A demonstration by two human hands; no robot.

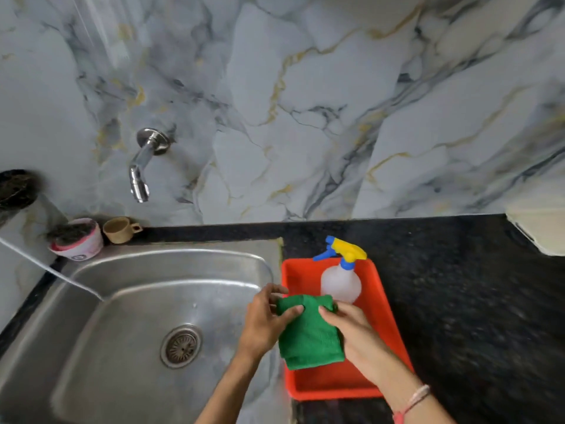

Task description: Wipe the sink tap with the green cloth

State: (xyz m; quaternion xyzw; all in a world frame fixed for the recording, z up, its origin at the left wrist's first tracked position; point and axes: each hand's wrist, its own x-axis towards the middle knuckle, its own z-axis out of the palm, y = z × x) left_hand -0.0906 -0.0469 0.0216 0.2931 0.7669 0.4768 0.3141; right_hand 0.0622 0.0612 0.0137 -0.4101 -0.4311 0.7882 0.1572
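Over the red tray (382, 304) on the dark table, both hands pinch the top edge of the folded green cloth (308, 338): left hand (266, 319) at one corner, right hand (351, 328) at the other. It looks soft, light and limp, so bunching it in one palm should suit the chrome wall tap (142, 166), well apart above the steel sink (91, 316).

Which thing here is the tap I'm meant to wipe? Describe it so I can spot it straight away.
Start at the steel sink on the left and look up the marble wall behind it. The tap is the shiny chrome spout sticking out of a round wall plate, curving downward. Nothing else is mounted on that wall; the cups sit lower, on the sink's back ledge.
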